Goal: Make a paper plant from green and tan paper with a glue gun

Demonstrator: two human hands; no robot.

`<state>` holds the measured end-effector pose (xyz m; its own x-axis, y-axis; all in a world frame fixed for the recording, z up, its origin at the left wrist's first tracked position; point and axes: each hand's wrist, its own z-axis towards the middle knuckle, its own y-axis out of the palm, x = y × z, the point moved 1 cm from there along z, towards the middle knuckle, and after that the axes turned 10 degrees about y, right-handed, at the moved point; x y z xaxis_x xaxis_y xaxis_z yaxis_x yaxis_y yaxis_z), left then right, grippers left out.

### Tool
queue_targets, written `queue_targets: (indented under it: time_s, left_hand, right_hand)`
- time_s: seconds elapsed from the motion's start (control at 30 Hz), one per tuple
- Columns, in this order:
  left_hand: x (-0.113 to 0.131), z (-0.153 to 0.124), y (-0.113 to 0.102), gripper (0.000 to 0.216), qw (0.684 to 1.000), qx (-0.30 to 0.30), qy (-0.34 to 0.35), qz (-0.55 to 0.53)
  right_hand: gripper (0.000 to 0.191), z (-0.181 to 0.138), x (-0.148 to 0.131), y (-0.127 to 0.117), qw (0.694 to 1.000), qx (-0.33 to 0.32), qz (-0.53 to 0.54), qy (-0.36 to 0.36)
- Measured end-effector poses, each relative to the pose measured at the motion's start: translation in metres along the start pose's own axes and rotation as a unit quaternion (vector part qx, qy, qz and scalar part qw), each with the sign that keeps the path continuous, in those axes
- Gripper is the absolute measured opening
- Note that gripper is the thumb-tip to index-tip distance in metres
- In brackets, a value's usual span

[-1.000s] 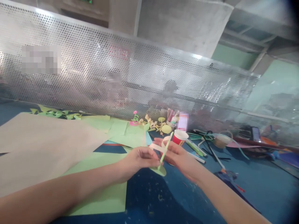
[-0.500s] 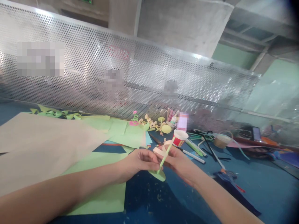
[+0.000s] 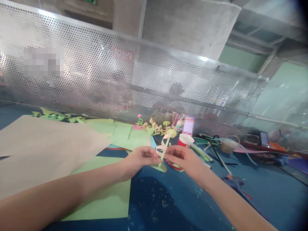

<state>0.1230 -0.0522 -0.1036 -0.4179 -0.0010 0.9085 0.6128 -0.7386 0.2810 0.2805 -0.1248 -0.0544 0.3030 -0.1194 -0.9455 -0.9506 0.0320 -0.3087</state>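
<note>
My left hand (image 3: 141, 158) and my right hand (image 3: 184, 159) meet above the blue table (image 3: 168, 205), both pinching a small paper craft. It is a thin green stick (image 3: 164, 151) standing on a round light-green paper base (image 3: 160, 167). A pale paper strip (image 3: 161, 148) curls in loops around the stick. My left fingers hold the stick from the left. My right fingers pinch the strip and stick from the right. A red paper cup (image 3: 184, 140) stands just behind my right hand.
Large tan paper sheets (image 3: 43, 144) and green sheets (image 3: 106, 195) cover the table's left. Finished paper curls and a pink flower (image 3: 139, 122) stand by the perforated metal screen (image 3: 134, 80). Straws, pens (image 3: 204, 153), a tape roll (image 3: 228, 145) and clutter lie at the right.
Both hands have lifted the craft a little and moved it farther from me and leftward. The paper strip now sits wound higher around the stick.
</note>
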Motion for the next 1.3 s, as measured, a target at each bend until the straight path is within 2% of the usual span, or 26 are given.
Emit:
queue_targets:
  time_s: [0.33, 0.57, 0.87, 1.3]
  left_hand:
    - [0.005, 0.002, 0.000, 0.021, 1.000, -0.001, -0.001, 0.005]
    - [0.006, 0.002, -0.001, 0.024, 1.000, -0.001, 0.002, -0.001]
    - [0.009, 0.003, -0.002, 0.026, 1.000, -0.011, -0.004, 0.006]
    - [0.013, 0.003, -0.001, 0.019, 1.000, -0.016, 0.003, -0.021]
  right_hand:
    - [0.021, -0.004, -0.003, -0.005, 0.999, -0.004, -0.049, 0.003]
    - [0.033, -0.007, -0.003, -0.004, 0.999, -0.023, -0.031, 0.016]
    - [0.035, -0.007, -0.003, -0.006, 0.998, -0.030, -0.046, 0.012]
    - [0.024, -0.010, -0.010, -0.004, 0.994, -0.027, -0.100, -0.042]
